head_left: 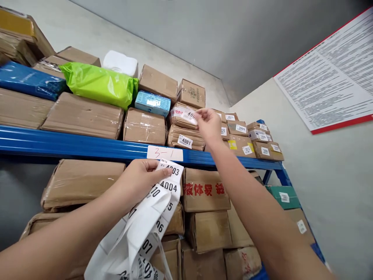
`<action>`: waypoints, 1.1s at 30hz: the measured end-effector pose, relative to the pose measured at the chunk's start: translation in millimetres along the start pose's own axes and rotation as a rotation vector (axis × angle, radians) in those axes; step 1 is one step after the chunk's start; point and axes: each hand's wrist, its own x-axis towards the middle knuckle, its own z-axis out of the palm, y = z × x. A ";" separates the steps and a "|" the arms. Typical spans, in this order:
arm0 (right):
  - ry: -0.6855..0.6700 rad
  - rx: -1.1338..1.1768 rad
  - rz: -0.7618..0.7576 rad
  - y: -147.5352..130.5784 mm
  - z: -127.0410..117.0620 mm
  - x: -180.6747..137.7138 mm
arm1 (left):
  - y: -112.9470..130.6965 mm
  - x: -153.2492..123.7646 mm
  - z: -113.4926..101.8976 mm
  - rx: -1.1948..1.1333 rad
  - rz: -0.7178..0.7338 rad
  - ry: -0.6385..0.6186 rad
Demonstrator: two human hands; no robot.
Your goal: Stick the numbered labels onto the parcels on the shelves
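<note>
My left hand point(145, 175) pinches the top of a long strip of white number labels point(169, 188), which hangs down in loose folds. The top label reads 4003, with 4004 below it. At the upper shelf, my right hand point(209, 123) has its fingers closed at the edge of a white number label point(190, 115). That label lies against the front of a cardboard parcel point(178, 111) with red print; its last digits are behind my fingers. Directly beneath sits a cardboard box point(175, 134) bearing a label point(185, 141) that reads 4001.
A blue shelf beam point(72, 143) crosses in front, carrying a card point(164, 153) marked 3-1. Left of my right hand are a light blue box point(152, 103) and a green plastic package point(100, 83). Labelled boxes point(240, 128) stand to the right. More cartons point(211, 229) fill the lower shelf.
</note>
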 end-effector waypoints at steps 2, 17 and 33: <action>0.023 -0.246 0.058 17.3 -7.9 31.3 | 0.1 -0.2 0.5 -0.001 0.018 0.003; -0.831 0.395 0.254 -48.4 -7.6 -77.0 | -2.6 -6.8 5.1 -0.009 0.357 0.189; -0.371 0.324 0.115 -51.6 -1.6 -89.6 | 1.7 -1.7 10.1 -0.126 0.302 0.090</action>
